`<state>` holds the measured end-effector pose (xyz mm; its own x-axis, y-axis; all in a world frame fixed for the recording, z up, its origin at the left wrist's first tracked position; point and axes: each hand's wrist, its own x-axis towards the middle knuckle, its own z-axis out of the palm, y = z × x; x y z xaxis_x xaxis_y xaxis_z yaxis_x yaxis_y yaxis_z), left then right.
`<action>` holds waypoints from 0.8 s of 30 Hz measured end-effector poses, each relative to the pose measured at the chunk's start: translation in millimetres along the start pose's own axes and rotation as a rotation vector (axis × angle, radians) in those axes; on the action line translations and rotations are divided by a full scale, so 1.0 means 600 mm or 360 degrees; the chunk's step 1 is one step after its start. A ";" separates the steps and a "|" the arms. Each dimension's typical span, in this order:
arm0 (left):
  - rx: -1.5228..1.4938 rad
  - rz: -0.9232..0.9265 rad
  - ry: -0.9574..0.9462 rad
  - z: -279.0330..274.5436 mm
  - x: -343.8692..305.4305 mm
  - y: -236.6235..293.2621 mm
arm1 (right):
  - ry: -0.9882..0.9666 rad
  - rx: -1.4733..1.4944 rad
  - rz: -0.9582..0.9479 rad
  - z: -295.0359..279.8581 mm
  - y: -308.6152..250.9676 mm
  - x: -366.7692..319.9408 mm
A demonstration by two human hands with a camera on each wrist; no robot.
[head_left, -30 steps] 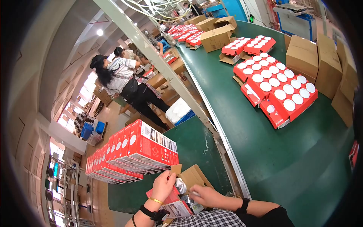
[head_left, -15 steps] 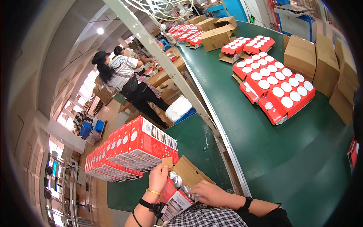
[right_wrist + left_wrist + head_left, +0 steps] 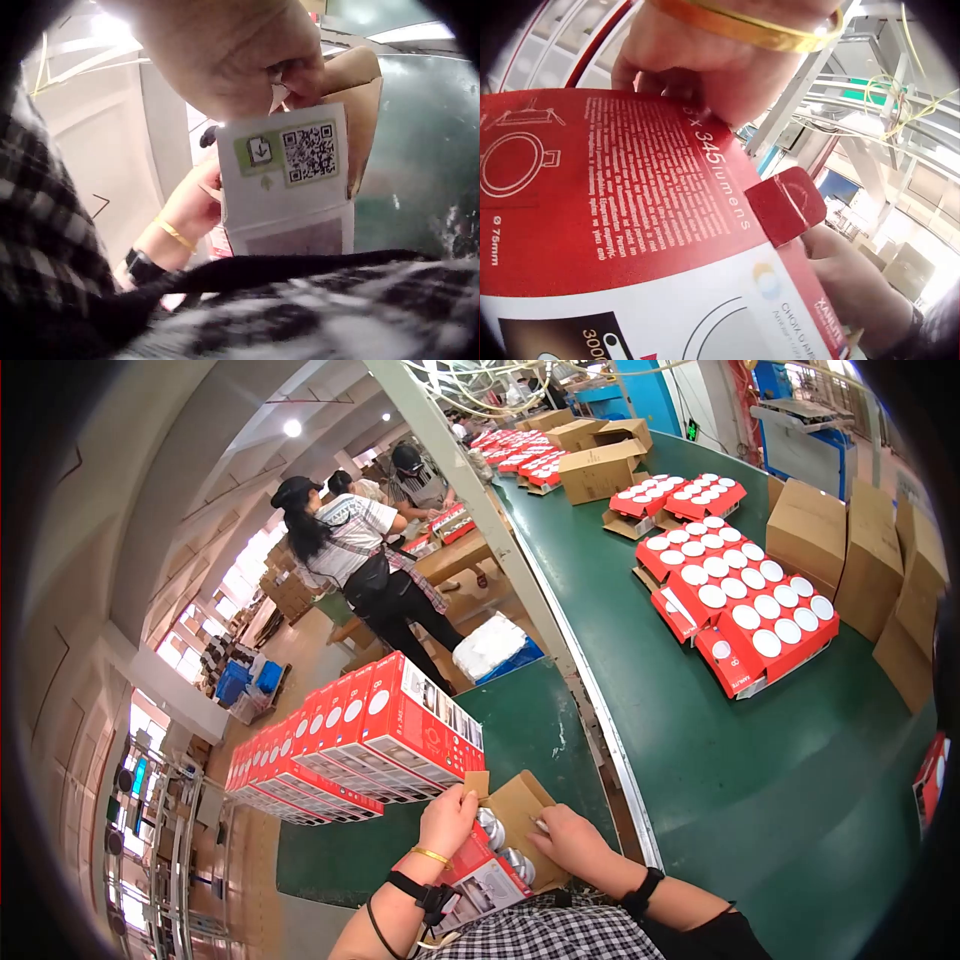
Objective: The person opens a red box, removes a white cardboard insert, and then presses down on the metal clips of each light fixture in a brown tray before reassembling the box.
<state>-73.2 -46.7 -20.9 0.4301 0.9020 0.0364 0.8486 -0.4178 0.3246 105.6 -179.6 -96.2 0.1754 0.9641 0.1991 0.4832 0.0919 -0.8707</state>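
An open red box (image 3: 480, 888), its inside flap brown (image 3: 516, 806), stands tilted against the checked clothing. Silver round items (image 3: 517, 866) show in its opening. My left hand (image 3: 448, 824) grips the box's upper left edge by a small flap; in the left wrist view that hand (image 3: 712, 56) is curled behind the printed red panel (image 3: 645, 180). At the right side of the opening is my right hand (image 3: 574, 841), pinching a small white item (image 3: 540, 824) beside the brown flap. The right wrist view has this hand (image 3: 240, 60) above a white panel with a QR code (image 3: 307, 154).
A row of upright red boxes (image 3: 400, 725) stands left on the green table (image 3: 545, 710). Across a metal rail, the green surface (image 3: 720, 780) bears red trays of white discs (image 3: 745, 618) and brown cartons (image 3: 806, 530). People (image 3: 350, 550) stand beyond a slanted post (image 3: 470, 490).
My right hand has moved from the box's contents to the brown flap's side, uncovering more silver items. My left hand still grips the edge. The head view has shifted, and another person shows behind.
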 end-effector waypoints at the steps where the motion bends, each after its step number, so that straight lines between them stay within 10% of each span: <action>1: -0.0007 0.0027 -0.0002 0.000 -0.005 0.006 | -0.0052 -0.0021 0.0161 0.003 -0.001 -0.001; 11: -0.0249 0.0254 0.0009 0.033 -0.020 -0.010 | -0.0403 -0.0063 0.0397 0.024 0.023 -0.016; 24: -0.0405 0.0266 -0.0506 0.147 -0.041 -0.092 | 0.0034 0.0363 0.0719 0.009 0.178 -0.084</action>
<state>-103.4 -55.7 -123.2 0.6623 0.7294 -0.1716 0.6734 -0.4790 0.5631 143.8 -217.2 -201.9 0.3424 0.9151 -0.2131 0.1554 -0.2789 -0.9477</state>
